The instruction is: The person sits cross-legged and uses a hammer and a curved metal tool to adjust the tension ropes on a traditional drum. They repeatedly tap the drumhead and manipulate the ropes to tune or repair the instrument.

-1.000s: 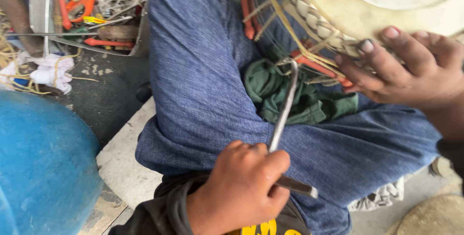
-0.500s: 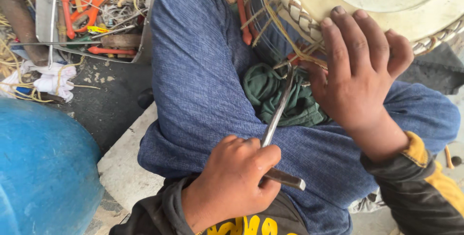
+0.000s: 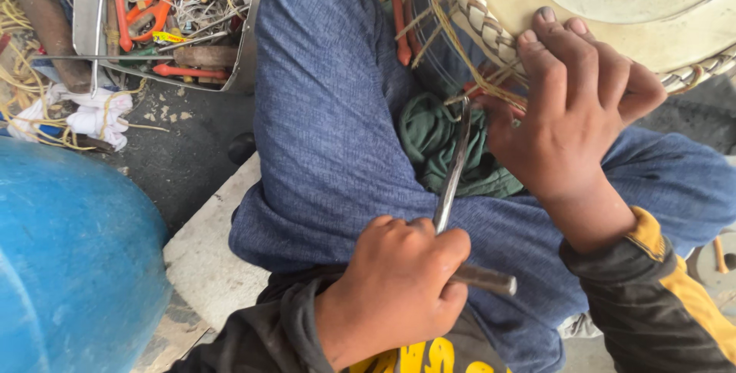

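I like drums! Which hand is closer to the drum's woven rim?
Right. The right hand rests on the woven rim; the left hand is lower down, gripping a metal tool.

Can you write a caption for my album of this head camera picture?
Left hand grips a metal hook tool; right hand rests on a drum's laced rim.

Two hands, left (image 3: 399,289) and right (image 3: 571,112); one metal hook tool (image 3: 452,174); one drum (image 3: 613,13); one green cloth (image 3: 437,143); one blue barrel (image 3: 69,258); one tool tray (image 3: 165,28) at eleven o'clock.

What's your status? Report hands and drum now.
Left hand fisted on metal hook tool. Right hand pressed on drum lacing. Green cloth bunched under tool tip.
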